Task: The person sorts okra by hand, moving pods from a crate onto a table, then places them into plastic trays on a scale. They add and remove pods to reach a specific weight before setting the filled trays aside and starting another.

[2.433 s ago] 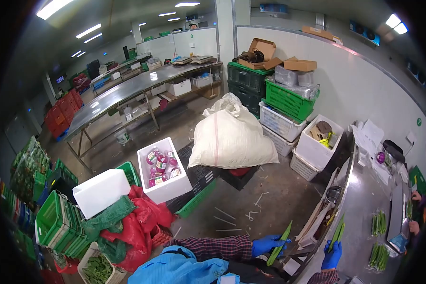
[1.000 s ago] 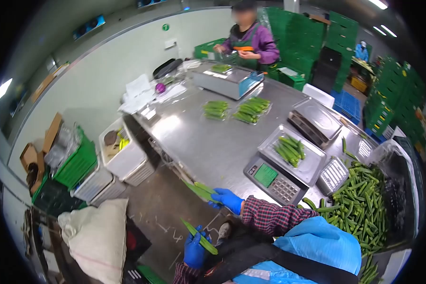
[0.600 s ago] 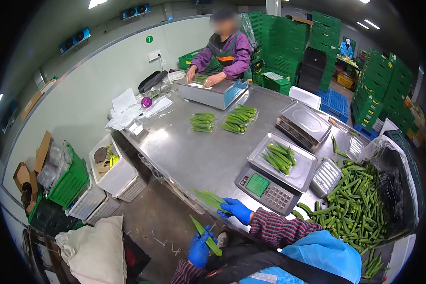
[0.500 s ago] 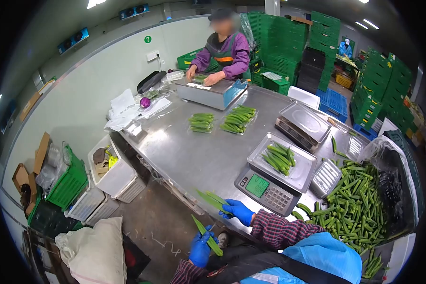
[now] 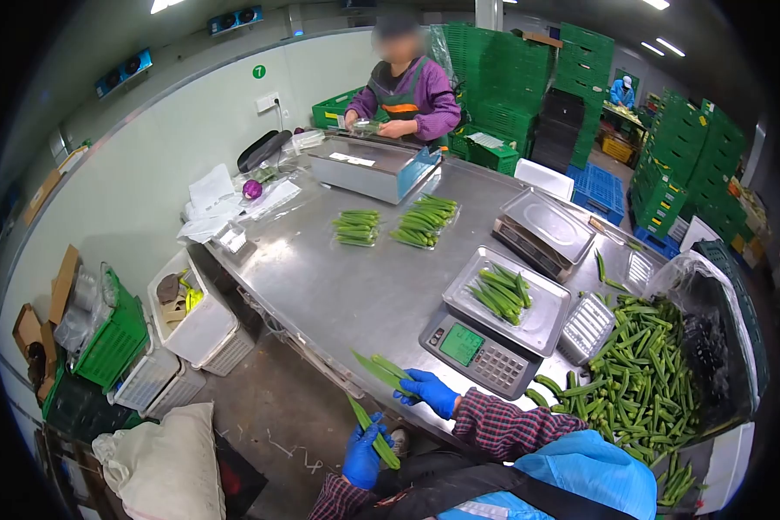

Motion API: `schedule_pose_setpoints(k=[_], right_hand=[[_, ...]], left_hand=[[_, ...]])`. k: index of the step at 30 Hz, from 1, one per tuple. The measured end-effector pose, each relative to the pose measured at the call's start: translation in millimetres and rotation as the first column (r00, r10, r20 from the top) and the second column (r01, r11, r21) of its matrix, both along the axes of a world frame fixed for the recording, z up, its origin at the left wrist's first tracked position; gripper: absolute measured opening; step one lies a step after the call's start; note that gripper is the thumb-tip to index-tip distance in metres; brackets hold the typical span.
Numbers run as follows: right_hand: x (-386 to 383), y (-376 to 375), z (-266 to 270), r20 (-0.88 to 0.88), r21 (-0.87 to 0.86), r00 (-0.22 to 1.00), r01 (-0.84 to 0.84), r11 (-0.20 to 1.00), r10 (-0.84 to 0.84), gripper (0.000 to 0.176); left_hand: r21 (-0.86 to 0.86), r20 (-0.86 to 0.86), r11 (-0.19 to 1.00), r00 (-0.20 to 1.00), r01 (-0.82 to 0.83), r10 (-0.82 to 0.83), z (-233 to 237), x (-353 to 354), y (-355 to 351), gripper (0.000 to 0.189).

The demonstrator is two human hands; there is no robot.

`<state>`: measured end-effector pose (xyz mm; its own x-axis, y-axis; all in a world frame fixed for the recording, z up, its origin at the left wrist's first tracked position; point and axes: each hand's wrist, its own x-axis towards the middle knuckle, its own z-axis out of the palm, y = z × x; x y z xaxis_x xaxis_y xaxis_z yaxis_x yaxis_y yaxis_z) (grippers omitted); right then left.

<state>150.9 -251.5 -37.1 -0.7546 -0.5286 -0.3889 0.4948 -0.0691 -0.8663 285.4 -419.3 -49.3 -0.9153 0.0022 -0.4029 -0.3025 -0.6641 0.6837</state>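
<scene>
My left hand (image 5: 362, 455), in a blue glove, is closed around long green okra (image 5: 374, 433) near the table's front edge. Just to its right, my right hand (image 5: 432, 394), gloved in blue too, grips more okra pods (image 5: 383, 371) that point up and to the left. Beyond that hand stands a digital scale (image 5: 481, 351) with a lit green display; its metal tray (image 5: 542, 334) bears a bunch of okra (image 5: 501, 293). A heap of loose okra (image 5: 641, 373) lies at the right, beside a clear plastic tray (image 5: 588, 328).
Two packs of okra (image 5: 355, 228) sit mid-table. A second scale (image 5: 546, 230) stands behind the first. Across the table a co-worker (image 5: 403, 95) holds a small pack behind a wrapping machine (image 5: 368, 169). White bins (image 5: 195, 316) and a sack (image 5: 160, 464) occupy the left floor.
The view has shifted slightly. The co-worker has raised a pack off the wrapping machine and drawn it closer to the body. Both my hands keep their okra, nearly in place.
</scene>
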Motion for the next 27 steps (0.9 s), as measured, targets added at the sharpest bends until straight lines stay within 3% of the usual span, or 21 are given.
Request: schedule_pose_setpoints(k=[27], right_hand=[[8, -8, -5, 0.040, -0.005, 0.998, -0.041, 0.999, 0.041, 0.035]], left_hand=[[0.023, 0.047, 0.997, 0.997, -0.068, 0.067, 1, 10, 1, 0.038]])
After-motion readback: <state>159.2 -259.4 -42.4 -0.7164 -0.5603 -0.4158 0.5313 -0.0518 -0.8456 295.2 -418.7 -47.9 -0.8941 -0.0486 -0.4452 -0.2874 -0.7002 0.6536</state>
